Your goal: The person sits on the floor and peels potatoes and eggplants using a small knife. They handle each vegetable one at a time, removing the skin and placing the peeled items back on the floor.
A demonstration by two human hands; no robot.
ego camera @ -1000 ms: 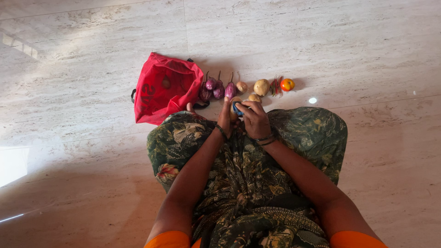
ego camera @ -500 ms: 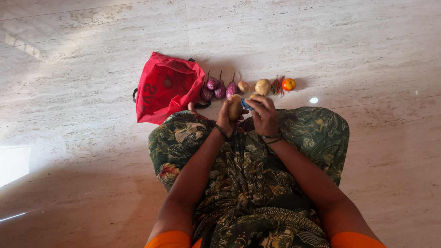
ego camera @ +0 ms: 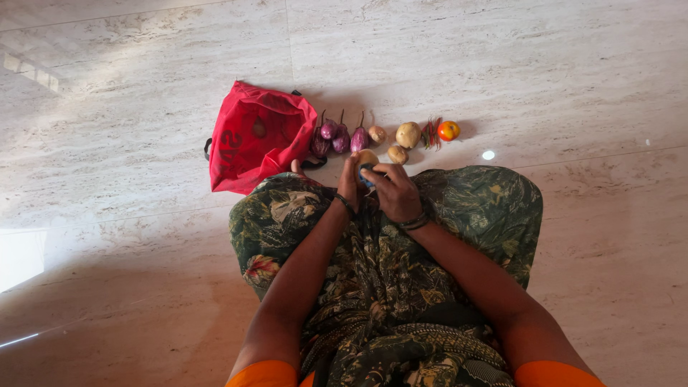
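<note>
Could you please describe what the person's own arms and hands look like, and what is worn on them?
Both forearms are bare from short orange sleeves at the upper arms. The left hand has a thin dark bangle at its wrist. The right hand has a couple of thin dark bangles stacked at its wrist. No rings can be made out at this size.

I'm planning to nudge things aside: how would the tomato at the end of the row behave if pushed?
The tomato looks round and glossy, so it would likely roll on the smooth polished floor. Its skin seems thin; a hard push might bruise it.
</note>
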